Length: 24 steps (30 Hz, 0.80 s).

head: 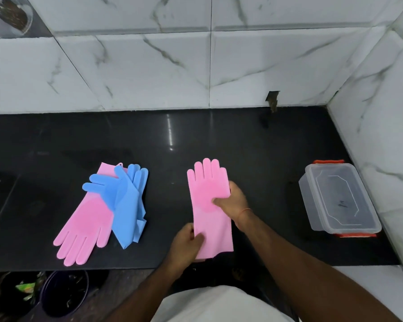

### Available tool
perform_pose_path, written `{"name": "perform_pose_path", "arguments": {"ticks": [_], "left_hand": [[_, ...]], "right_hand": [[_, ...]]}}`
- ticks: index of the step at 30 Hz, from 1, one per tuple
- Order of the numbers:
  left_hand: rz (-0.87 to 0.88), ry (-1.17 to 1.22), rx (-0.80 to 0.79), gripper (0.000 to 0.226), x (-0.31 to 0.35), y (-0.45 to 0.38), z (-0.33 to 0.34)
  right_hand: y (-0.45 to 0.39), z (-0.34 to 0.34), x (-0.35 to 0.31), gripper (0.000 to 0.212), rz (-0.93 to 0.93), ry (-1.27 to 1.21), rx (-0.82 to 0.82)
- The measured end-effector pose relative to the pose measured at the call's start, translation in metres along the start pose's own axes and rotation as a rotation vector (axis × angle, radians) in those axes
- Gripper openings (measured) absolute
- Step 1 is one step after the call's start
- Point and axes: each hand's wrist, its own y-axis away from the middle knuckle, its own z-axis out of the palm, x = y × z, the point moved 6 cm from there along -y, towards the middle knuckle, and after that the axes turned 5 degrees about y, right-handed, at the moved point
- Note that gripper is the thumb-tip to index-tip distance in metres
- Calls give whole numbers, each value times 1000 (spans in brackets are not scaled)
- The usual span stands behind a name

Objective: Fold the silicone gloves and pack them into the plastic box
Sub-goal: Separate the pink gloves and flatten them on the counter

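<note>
Two hands on one glove: my left hand (188, 240) pinches the cuff edge of the pink glove (209, 201) at lower centre of the frame, thumb on top and fingers curled under, while my right hand (233, 202) clamps its right edge at the palm, thumb pressed onto the bristled patch. The glove lies flat on the black counter (254, 145), long axis running nearly straight up the frame, fingertips toward the tiled wall, cuff toward me, tilted slightly left at the top.

The risk, as I judge it, is springback: silicone is rubbery, so a fold may pop open if I loosen either pinch too early. It may also grip the glossy stone and drag askew, leaving a crooked bundle that sits badly in the plastic box (340, 198), which stands open at right, well apart. The blue gloves (126, 201) and second pink glove (86, 228) wait overlapped at left, untouched.
</note>
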Motion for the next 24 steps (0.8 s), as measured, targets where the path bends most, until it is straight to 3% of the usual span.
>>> {"name": "perform_pose_path", "arguments": {"ticks": [5,9,13,15,18,21,24], "left_hand": [[5,-192,-46,7,-17,-11,-6],[79,-447,-104,20,-13,-15,-7],[281,-856,52,34,14,-23,-17],[451,-938,151,45,33,-28,-15],[624,-990,258,60,61,-44,-4],[719,-1106,214,68,78,-72,16],[719,-1197,159,68,75,-98,28]], "right_hand": [[-1,-12,24,46,-66,189,90],[1,-22,17,59,-171,326,155],[5,-28,22,71,-163,406,158],[11,-31,23,74,-194,599,207],[20,-26,16,76,-408,914,320],[12,-9,14,71,-569,1058,244],[-2,-1,24,68,-593,1139,165]]}}
